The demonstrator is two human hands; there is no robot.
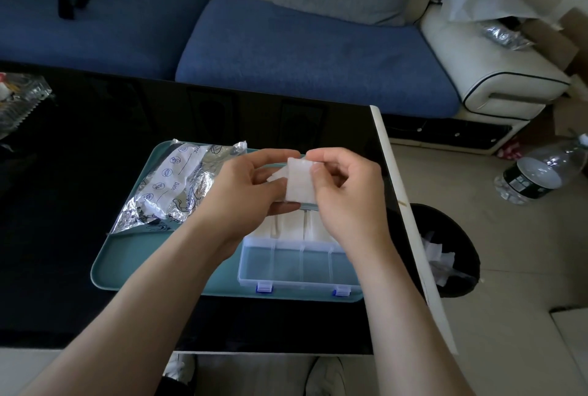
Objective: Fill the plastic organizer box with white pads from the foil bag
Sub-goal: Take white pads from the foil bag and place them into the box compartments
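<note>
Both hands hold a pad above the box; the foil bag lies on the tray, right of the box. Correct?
No: the head view shows the bag on the tray left of the box. The left hand and right hand do hold a pad above it.

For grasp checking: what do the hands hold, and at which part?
White pads, pinched by both: left hand at the left edge, right hand at the right edge.
</note>
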